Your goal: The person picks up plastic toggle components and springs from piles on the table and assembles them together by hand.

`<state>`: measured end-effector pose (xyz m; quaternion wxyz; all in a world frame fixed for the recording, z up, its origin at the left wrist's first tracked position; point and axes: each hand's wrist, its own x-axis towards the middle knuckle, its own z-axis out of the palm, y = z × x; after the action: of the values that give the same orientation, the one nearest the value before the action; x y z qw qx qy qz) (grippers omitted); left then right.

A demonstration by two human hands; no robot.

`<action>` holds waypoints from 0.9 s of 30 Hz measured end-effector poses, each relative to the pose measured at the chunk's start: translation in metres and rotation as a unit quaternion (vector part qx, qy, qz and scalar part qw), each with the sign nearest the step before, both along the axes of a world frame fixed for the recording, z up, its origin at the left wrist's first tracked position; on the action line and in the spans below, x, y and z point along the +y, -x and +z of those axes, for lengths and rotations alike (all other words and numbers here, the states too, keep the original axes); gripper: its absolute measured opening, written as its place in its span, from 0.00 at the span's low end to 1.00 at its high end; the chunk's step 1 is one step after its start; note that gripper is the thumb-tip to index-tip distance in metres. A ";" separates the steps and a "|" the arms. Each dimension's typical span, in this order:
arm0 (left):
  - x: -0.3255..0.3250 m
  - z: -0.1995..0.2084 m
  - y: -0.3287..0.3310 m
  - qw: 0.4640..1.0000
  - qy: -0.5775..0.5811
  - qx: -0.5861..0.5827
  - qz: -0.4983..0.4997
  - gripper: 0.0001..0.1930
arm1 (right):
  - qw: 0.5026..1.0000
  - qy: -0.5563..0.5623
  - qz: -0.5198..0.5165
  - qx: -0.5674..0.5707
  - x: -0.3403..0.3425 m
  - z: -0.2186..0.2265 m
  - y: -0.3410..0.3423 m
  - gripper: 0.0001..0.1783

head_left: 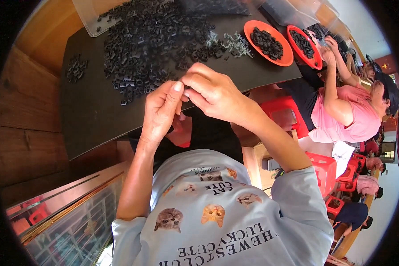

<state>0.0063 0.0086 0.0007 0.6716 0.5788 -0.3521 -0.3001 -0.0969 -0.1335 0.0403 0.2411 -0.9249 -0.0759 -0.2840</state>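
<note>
My left hand [160, 108] and my right hand [213, 92] meet above the near edge of the dark table [86, 113]. Thumbs and fingertips of both are pinched together around a small dark piece, mostly hidden by the fingers, so its kind does not show. Just beyond my hands spreads a large heap of small black plastic parts [135, 53]. At the heap's right side lies a pile of small silvery metal springs [238, 45]. An orange-red plate [284, 60] farther right holds more black pieces.
A small separate pile of black parts [76, 68] lies at the left. Clear plastic bins [91, 20] stand at the back. To the right, a person in a pink shirt [341, 111] works over a red plate [314, 63]. Red stools [321, 170] stand behind.
</note>
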 end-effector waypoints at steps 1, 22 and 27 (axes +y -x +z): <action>0.000 0.000 0.001 1.000 0.004 0.014 -0.010 0.20 | 1.000 -0.002 -0.001 -0.001 0.001 -0.001 0.000 0.09; 0.000 -0.007 0.001 0.999 0.034 0.039 0.003 0.09 | 0.999 -0.021 -0.010 -0.022 0.002 -0.012 0.011 0.22; -0.002 -0.004 0.005 0.998 0.044 0.020 0.027 0.09 | 0.996 -0.080 0.021 -0.039 -0.004 -0.014 0.011 0.16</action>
<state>0.0018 0.0069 -0.0033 0.7111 0.5515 -0.3360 -0.2778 -0.1076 -0.1370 0.0263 0.3168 -0.8892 -0.0816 -0.3198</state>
